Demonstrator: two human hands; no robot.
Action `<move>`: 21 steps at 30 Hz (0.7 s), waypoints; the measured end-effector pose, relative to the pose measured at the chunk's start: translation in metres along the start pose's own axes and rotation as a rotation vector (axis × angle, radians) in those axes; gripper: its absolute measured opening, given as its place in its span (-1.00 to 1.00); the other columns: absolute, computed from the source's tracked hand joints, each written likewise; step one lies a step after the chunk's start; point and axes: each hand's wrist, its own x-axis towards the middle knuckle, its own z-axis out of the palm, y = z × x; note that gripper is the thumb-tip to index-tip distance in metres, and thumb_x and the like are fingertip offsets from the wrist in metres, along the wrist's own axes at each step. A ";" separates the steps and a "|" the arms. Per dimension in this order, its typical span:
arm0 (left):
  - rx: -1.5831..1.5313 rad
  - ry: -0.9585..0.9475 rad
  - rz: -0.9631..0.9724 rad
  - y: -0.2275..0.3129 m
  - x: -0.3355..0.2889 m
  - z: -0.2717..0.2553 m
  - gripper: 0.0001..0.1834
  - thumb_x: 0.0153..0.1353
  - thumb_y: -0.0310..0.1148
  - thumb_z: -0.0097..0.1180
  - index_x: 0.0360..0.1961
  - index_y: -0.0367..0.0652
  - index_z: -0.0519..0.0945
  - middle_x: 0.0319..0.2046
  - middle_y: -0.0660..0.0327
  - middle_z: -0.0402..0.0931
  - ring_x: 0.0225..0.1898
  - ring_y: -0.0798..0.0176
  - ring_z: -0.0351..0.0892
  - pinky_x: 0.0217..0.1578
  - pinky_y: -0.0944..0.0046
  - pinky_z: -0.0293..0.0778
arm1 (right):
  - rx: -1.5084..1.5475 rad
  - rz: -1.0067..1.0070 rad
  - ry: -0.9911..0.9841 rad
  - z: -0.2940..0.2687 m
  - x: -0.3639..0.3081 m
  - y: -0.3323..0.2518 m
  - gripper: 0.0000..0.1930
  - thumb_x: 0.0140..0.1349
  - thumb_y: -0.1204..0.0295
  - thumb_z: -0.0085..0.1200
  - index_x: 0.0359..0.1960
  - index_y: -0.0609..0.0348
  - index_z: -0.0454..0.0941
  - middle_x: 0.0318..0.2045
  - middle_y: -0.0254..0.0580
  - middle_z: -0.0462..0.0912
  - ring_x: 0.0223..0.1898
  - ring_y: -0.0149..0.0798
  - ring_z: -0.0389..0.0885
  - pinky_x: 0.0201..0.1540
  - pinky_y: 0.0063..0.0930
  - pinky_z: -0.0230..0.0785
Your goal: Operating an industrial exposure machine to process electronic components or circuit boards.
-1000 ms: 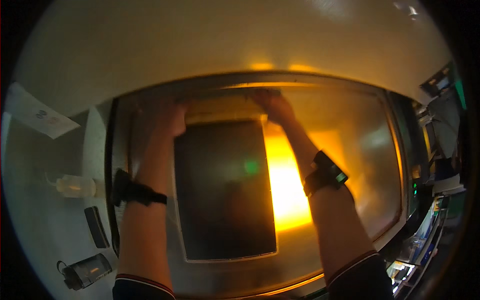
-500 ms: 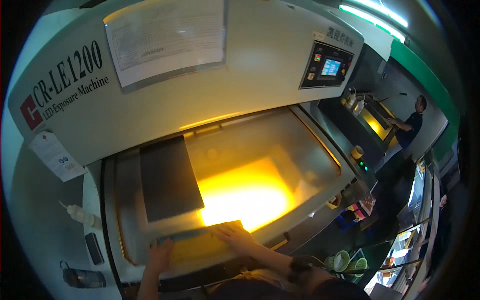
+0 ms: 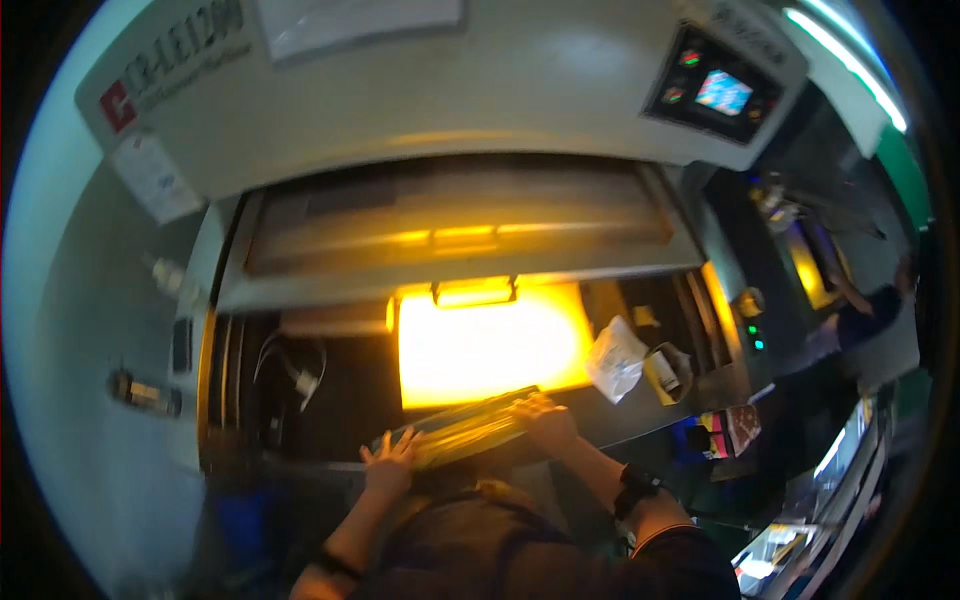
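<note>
A long, shiny yellow translucent sheet (image 3: 470, 430) slants across in front of me, its right end higher than its left. My right hand (image 3: 545, 420) has its fingers closed over the right end. At the other end, my left hand (image 3: 393, 460) grips with its fingers spread over the edge; its thumb is hard to make out. Just beyond the sheet glows a bright yellow-white light panel (image 3: 495, 345) inside the open lower bay of a large exposure machine (image 3: 560, 90). The machine's glass-topped tray (image 3: 320, 290) sits further back, blurred.
In the bay are a white cable (image 3: 305, 380), a crumpled white bag (image 3: 617, 358) and a small box (image 3: 662, 378). A phone (image 3: 182, 345) and dark bottle (image 3: 145, 393) rest on the left ledge. A co-worker (image 3: 870, 320) stands at another lit table on the right.
The tray has slid back under the machine, uncovering the lower bay and its light panel. Both my hands have moved right and up in the picture with the yellow sheet. My view has shifted.
</note>
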 end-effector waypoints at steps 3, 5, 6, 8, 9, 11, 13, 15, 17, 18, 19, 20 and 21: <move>0.111 -0.093 -0.120 0.035 0.008 0.028 0.00 0.14 -0.19 0.20 0.50 0.30 -0.15 0.51 0.35 -0.16 0.47 -0.13 -0.10 0.22 -0.58 -0.01 | 0.041 0.060 0.021 0.049 -0.039 0.044 -0.59 0.12 0.45 0.01 0.02 -0.25 0.61 0.13 -0.40 0.59 0.18 -0.18 0.52 0.07 -0.30 0.51; -0.230 -0.265 -0.211 0.044 0.001 0.017 0.03 0.17 -0.15 0.18 0.50 0.26 -0.25 0.52 0.35 -0.29 0.50 -0.11 -0.26 0.27 -0.55 -0.08 | 0.084 0.156 -0.015 0.079 -0.058 0.069 -0.57 0.11 0.50 -0.01 0.00 -0.26 0.64 0.13 -0.45 0.59 0.20 -0.19 0.50 0.06 -0.24 0.50; -0.282 -0.257 -0.234 0.048 -0.012 0.018 0.01 0.18 -0.10 0.16 0.50 0.21 -0.22 0.52 0.32 -0.26 0.50 -0.08 -0.19 0.28 -0.54 -0.09 | 0.045 0.192 -0.032 0.101 -0.068 0.084 -0.60 0.17 0.49 -0.02 0.01 -0.23 0.64 0.13 -0.47 0.59 0.22 -0.18 0.48 0.05 -0.22 0.50; -0.309 -0.321 -0.308 0.045 -0.046 0.027 0.01 0.17 -0.08 0.17 0.50 0.21 -0.21 0.52 0.30 -0.26 0.49 -0.06 -0.16 0.27 -0.54 -0.08 | 0.065 0.256 -0.037 0.121 -0.083 0.102 -0.59 0.21 0.52 -0.05 0.05 -0.22 0.61 0.15 -0.47 0.57 0.23 -0.21 0.45 0.04 -0.19 0.50; -0.337 -0.359 -0.348 0.040 -0.064 0.032 0.02 0.16 -0.06 0.18 0.50 0.21 -0.21 0.52 0.28 -0.26 0.49 -0.04 -0.13 0.27 -0.54 -0.08 | 0.056 0.342 -0.019 0.129 -0.085 0.103 -0.58 0.24 0.55 -0.08 0.08 -0.22 0.59 0.17 -0.47 0.55 0.25 -0.24 0.43 0.04 -0.17 0.50; -0.430 -0.375 -0.440 0.025 -0.111 0.055 0.05 0.12 -0.02 0.20 0.50 0.15 -0.17 0.50 0.19 -0.13 0.47 -0.02 -0.04 0.27 -0.51 -0.04 | 0.067 0.415 -0.055 0.137 -0.088 0.095 -0.55 0.25 0.54 -0.07 0.14 -0.23 0.53 0.23 -0.47 0.49 0.29 -0.22 0.36 0.07 -0.15 0.47; -0.666 -0.286 -0.488 -0.001 -0.168 0.106 0.03 0.10 -0.03 0.22 0.48 -0.05 -0.08 0.43 0.04 0.06 0.43 -0.04 0.09 0.33 -0.24 0.07 | 0.068 0.491 -0.067 0.137 -0.081 0.083 -0.52 0.26 0.54 -0.06 0.20 -0.24 0.48 0.28 -0.46 0.42 0.33 -0.20 0.30 0.11 -0.14 0.44; -0.740 -0.406 -0.612 -0.006 -0.190 0.114 -0.03 0.12 -0.08 0.24 0.45 -0.18 0.03 0.36 -0.07 0.20 0.37 -0.07 0.20 0.31 0.07 0.21 | -0.125 0.519 -0.328 0.139 -0.079 0.061 -0.42 0.20 0.46 0.07 0.30 -0.22 0.35 0.39 -0.34 0.24 0.40 -0.11 0.15 0.21 -0.05 0.32; -0.759 -0.448 -0.642 -0.009 -0.192 0.111 -0.04 0.13 -0.09 0.25 0.45 -0.20 0.05 0.33 -0.07 0.26 0.36 -0.07 0.24 0.30 0.13 0.23 | -0.127 0.532 -0.333 0.147 -0.078 0.050 -0.31 0.10 0.39 0.19 0.34 -0.16 0.28 0.39 -0.19 0.16 0.41 -0.03 0.11 0.31 0.02 0.15; -0.714 -0.473 -0.626 -0.019 -0.197 0.117 -0.05 0.13 -0.10 0.25 0.44 -0.21 0.06 0.32 -0.07 0.27 0.35 -0.06 0.25 0.30 0.13 0.23 | 0.030 0.385 -0.155 0.135 -0.068 0.028 -0.31 0.09 0.37 0.20 0.32 -0.12 0.30 0.36 -0.16 0.20 0.39 -0.03 0.14 0.33 0.04 0.10; -0.672 -0.494 -0.608 -0.031 -0.197 0.122 -0.07 0.14 -0.11 0.25 0.44 -0.21 0.07 0.31 -0.08 0.28 0.34 -0.06 0.27 0.29 0.12 0.24 | 0.176 0.231 0.026 0.113 -0.054 0.005 -0.31 0.07 0.35 0.22 0.31 -0.08 0.31 0.33 -0.12 0.24 0.37 -0.03 0.17 0.34 0.06 0.06; -0.751 -0.440 -0.588 -0.038 -0.192 0.119 -0.10 0.15 -0.13 0.24 0.43 -0.20 0.11 0.30 -0.08 0.30 0.34 -0.05 0.28 0.28 0.11 0.25 | 0.164 0.238 0.039 0.086 -0.042 -0.016 -0.31 0.07 0.35 0.22 0.31 -0.08 0.31 0.33 -0.12 0.24 0.37 -0.03 0.17 0.34 0.06 0.06; -0.753 -0.433 -0.570 -0.048 -0.184 0.121 -0.10 0.15 -0.13 0.24 0.43 -0.20 0.11 0.30 -0.08 0.30 0.34 -0.05 0.28 0.28 0.11 0.25 | 0.207 0.143 0.094 0.055 -0.033 -0.038 -0.37 0.10 0.36 0.21 0.27 -0.03 0.34 0.31 -0.14 0.26 0.36 -0.06 0.19 0.34 0.03 0.07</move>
